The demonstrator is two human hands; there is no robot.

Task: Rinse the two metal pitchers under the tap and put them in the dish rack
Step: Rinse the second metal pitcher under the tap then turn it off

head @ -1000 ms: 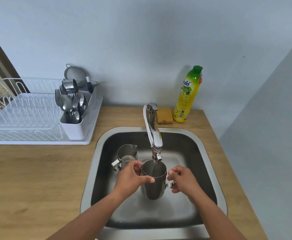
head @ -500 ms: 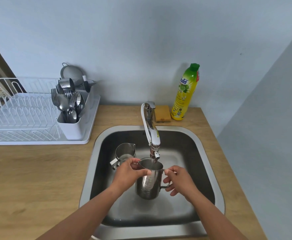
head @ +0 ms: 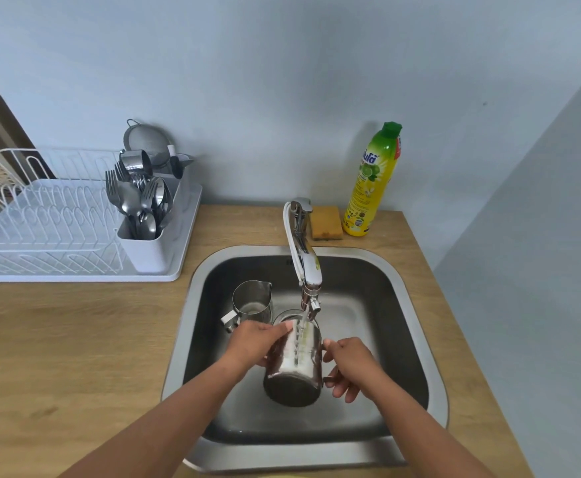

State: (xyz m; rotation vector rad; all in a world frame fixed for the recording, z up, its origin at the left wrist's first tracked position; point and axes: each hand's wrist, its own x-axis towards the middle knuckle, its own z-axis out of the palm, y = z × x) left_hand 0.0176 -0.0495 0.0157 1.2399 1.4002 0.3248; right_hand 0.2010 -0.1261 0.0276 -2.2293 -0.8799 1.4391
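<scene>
Early yet, by my reading: first pitcher (head: 294,363) mid-rinse, nothing racked. It sits at lower centre of frame, held clear above the basin of the sink (head: 192,305), directly under the tap (head: 304,260). Water (head: 301,326) runs in a thin stream and lands at its rim and upper wall; whether it goes inside I cannot tell. The hands are apart, one to each side. The left hand (head: 253,343) wraps the left wall, thumb near the rim. The right hand (head: 351,363) curls in at the right wall where the handle should be, though the handle itself is mostly hidden. Orientation: tipped well off upright, mouth pointing toward the upper part of the frame and the tap, dark round base turned toward the bottom edge. Its long axis runs roughly bottom to top in the picture, leaning slightly left at the base. The second pitcher (head: 252,300) stands upright on the sink floor just left of the tap, above the left hand, mouth up, spout to the upper right, handle to the lower left; no water reaches it, so it likely awaits its turn. The dish rack (head: 40,229) stands at left of frame on the wooden surface (head: 75,339), with cutlery in its holder (head: 144,250) and its wire slots bare of pitchers. Left to do: finish this rinse, rack it, repeat for the second.
</scene>
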